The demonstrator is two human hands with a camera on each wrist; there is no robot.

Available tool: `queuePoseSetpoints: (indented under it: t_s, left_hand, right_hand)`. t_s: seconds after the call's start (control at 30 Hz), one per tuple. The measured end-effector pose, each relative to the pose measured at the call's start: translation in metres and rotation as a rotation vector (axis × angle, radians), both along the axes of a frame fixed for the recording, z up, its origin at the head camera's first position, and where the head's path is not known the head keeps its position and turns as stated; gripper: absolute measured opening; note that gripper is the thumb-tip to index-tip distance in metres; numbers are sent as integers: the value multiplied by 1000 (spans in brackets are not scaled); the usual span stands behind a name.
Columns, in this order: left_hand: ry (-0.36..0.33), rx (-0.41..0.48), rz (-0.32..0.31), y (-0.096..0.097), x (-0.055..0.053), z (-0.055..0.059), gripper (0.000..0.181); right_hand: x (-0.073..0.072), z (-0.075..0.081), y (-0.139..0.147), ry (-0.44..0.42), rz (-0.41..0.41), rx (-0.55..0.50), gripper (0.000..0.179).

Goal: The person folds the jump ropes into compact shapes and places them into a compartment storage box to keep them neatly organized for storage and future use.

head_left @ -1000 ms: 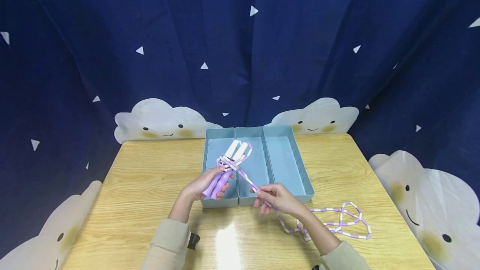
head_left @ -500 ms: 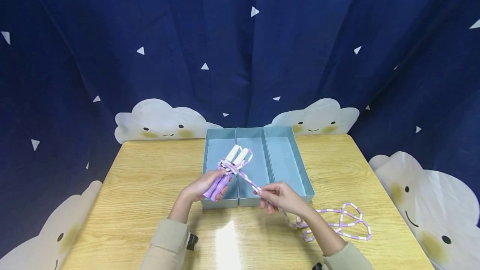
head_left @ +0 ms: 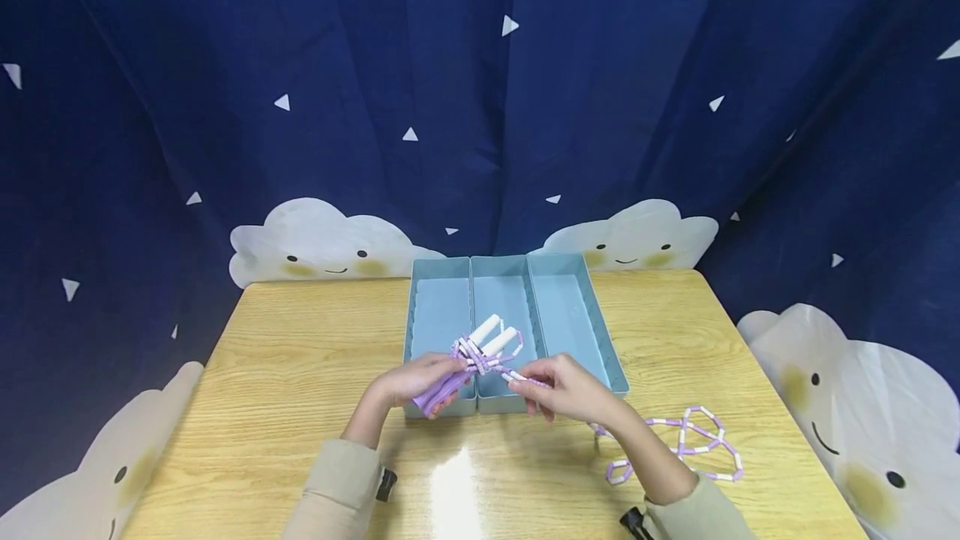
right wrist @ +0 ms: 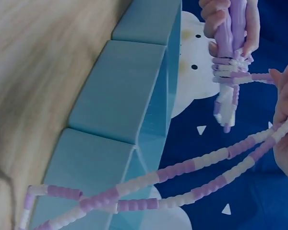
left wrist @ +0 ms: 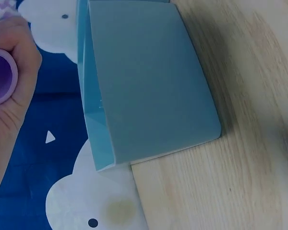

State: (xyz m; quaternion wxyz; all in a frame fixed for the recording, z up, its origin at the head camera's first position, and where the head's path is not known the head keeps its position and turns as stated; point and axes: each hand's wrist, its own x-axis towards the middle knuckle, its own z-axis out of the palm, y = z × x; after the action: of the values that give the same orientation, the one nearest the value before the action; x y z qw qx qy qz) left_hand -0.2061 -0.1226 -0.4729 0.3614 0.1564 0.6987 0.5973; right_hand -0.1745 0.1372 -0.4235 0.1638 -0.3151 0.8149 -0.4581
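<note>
A jump rope has two purple-and-white handles (head_left: 485, 338) and a beaded cord of purple and white segments. My left hand (head_left: 423, 380) grips both handles side by side by their purple ends. Several turns of the cord wrap across the handles just past my fingers, as the right wrist view shows. My right hand (head_left: 558, 386) pinches the doubled cord (right wrist: 177, 170) a short way right of the wraps. From there the cord trails down to loose loops (head_left: 708, 444) on the table. In the left wrist view, one handle's hollow end (left wrist: 1, 76) pokes out of the left hand.
Three pale blue bins stand in a row behind the hands: left bin (head_left: 442, 265), middle bin (head_left: 498, 263) and right bin (head_left: 558, 261). They sit on a wooden table (head_left: 315, 340). A dark blue curtain (head_left: 450, 107) with clouds hangs behind.
Both hands have come closer together, and the handles have lowered slightly toward the front. The stretch of cord between the hands is shorter. Some loose cord has been drawn toward the right hand.
</note>
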Motion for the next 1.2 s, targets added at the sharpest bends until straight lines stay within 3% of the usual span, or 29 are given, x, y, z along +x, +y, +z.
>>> queuePoseSetpoints:
  t_s: [0.47,0.7,1.2]
  left_hand:
    - [-73,-80,-247,4,8,6,38]
    - [-182,-74,-343,7,11,11,39]
    - [-342,54,-509,15,18,12,41]
  right_hand:
    - [-7,12,-1,112,66,37,28]
    - [-10,13,-1,207,82,51,23]
    - [-22,6,2,150,104,35,16]
